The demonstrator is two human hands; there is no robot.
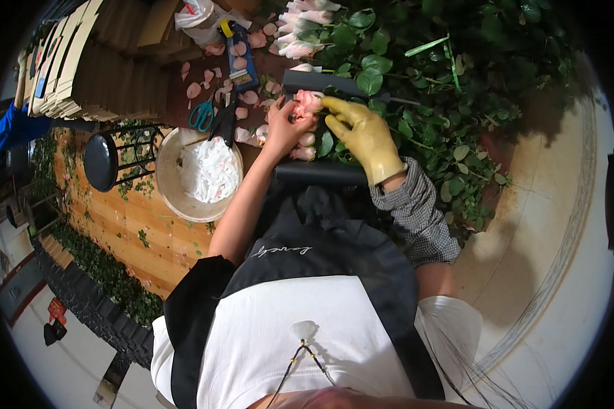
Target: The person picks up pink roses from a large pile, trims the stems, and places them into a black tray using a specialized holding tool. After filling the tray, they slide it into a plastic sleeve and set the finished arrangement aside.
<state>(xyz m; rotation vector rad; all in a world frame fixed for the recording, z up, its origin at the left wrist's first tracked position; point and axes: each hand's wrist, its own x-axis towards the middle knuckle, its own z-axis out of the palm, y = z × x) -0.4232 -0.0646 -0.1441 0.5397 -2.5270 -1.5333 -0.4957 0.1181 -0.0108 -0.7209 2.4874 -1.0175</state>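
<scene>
My bare left hand (286,129) holds a pink rose head (309,102) between thumb and fingers. My right hand (361,136), in a yellow rubber glove, has its fingers apart, the uppermost fingertip at the rose's edge. More pink roses (303,151) lie just below, between dark padded bars (320,173). Leafy stems (416,129) spread to the right, under and around my gloved hand.
Left of my hands are black shears (225,123), teal scissors (201,117), loose petals, a bucket (170,187) of white scraps, a stool (101,162) and stacked cardboard (99,82). Wrapped roses (300,37) lie at the top. Another person's blue sleeve (13,126) shows far left.
</scene>
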